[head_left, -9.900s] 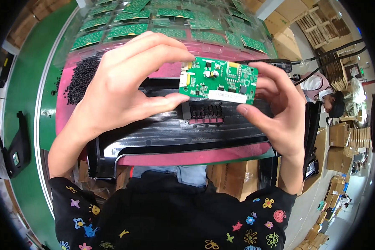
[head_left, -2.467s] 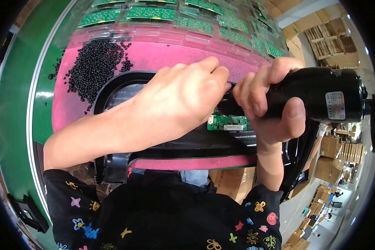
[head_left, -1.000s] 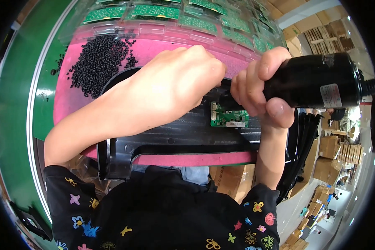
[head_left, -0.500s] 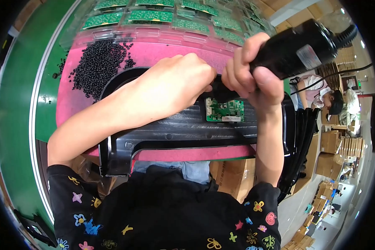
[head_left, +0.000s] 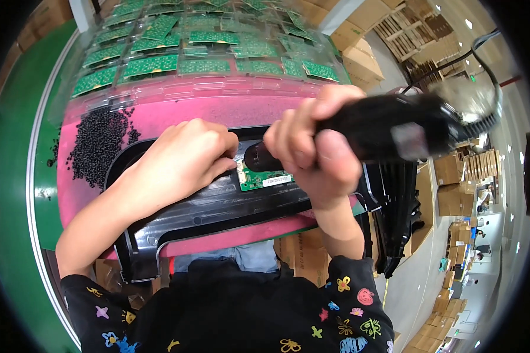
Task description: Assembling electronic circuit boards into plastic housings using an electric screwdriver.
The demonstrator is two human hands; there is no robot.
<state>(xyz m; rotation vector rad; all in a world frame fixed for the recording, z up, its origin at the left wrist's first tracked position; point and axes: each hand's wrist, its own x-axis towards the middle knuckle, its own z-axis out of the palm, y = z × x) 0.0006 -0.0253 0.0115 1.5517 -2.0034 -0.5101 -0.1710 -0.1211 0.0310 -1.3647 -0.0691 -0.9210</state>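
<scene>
In my right hand [head_left: 315,144] is a black electric screwdriver [head_left: 388,126], held nearly level with its cable end to the right. Its nose is over the upper left part of a small green circuit board [head_left: 253,183], and the bit's tip is hidden. My left hand [head_left: 185,154] has its fingers pinched beside the board's left edge, close to the screwdriver's nose. Whatever those fingertips hold cannot be made out. Beneath both hands, the board rests in a long black plastic housing [head_left: 218,210] with a curved rim. My right hand covers part of the board.
A pile of small black screw-like pieces [head_left: 97,144] lies left of the housing on the pink mat [head_left: 176,112]. Behind it, clear plastic trays [head_left: 176,83] hold several green circuit boards. More black plastic parts [head_left: 388,217] stack at the right. Cardboard boxes [head_left: 359,62] stand beyond.
The whole view has shifted, with the housing now lower and further left. The screwdriver's nose has come onto the board's upper left part, and my left fingertips have dropped to the board's left edge.
</scene>
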